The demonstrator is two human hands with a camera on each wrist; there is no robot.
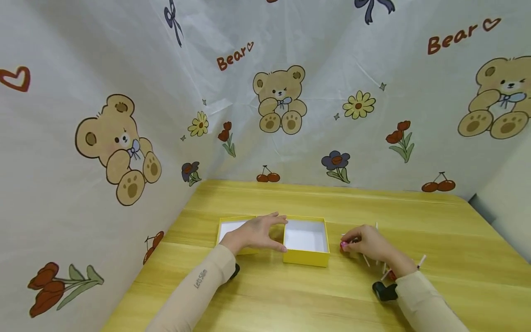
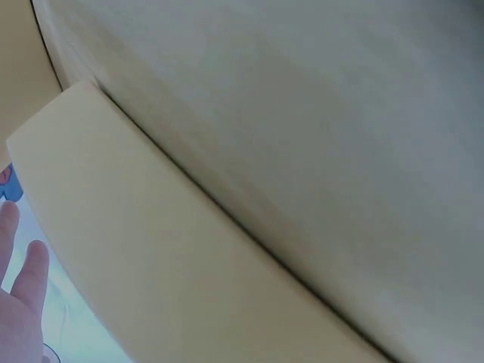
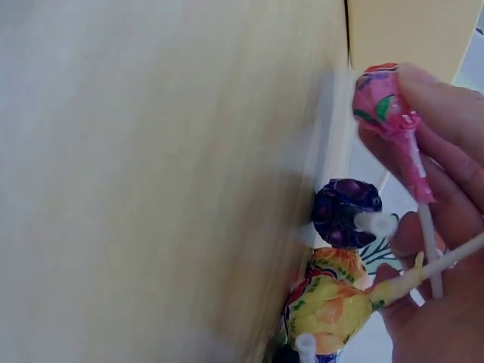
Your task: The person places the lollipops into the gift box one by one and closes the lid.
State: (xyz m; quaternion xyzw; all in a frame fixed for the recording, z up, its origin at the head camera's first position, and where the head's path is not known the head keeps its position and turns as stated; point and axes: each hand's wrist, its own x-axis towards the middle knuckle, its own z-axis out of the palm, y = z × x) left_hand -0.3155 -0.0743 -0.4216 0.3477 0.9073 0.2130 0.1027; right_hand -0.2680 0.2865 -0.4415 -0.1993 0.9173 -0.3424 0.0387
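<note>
Right of the box (image 1: 306, 258), pinches a pink lollipop (image 3: 384, 110) by its head (image 3: 374, 97) with the right hand (image 1: 368, 243), likely for surer grip than by the stick (image 3: 427, 233); at the box's left, spreads the left hand (image 1: 256, 232), probably for steadying.

A wood-grain table (image 1: 257, 299) bears a white-lined yellow box (image 1: 306, 258), a second open box (image 1: 227, 227) to its left and wrapped lollipops (image 3: 329, 314), purple and yellow among them, to its right.
</note>
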